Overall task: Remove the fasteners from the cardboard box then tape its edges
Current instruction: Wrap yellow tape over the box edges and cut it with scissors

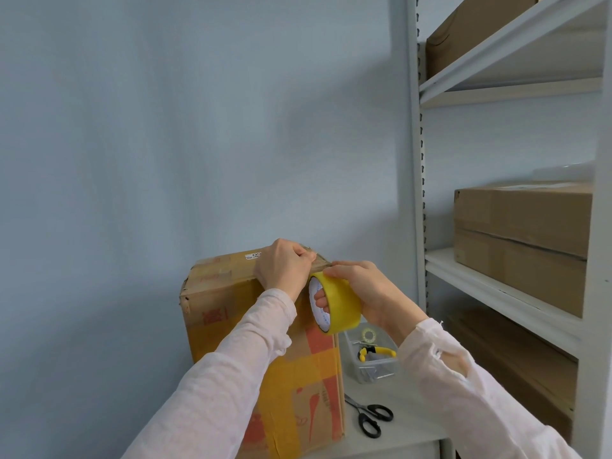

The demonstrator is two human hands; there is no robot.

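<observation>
left hand (285,265) presses box (265,376) top edge | right hand (361,289) grips tape roll (341,304)

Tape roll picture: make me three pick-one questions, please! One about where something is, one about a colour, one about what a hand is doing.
1. Where are the scissors? A) on the table, right of the cardboard box B) on the floor C) inside the box
2. What colour is the tape roll? A) blue B) yellow C) green
3. What is the right hand doing? A) hanging empty B) pointing up C) gripping the tape roll
Answers: A, they lie on the table beside the box; B, its band is yellow; C, it wraps round the roll.
</observation>
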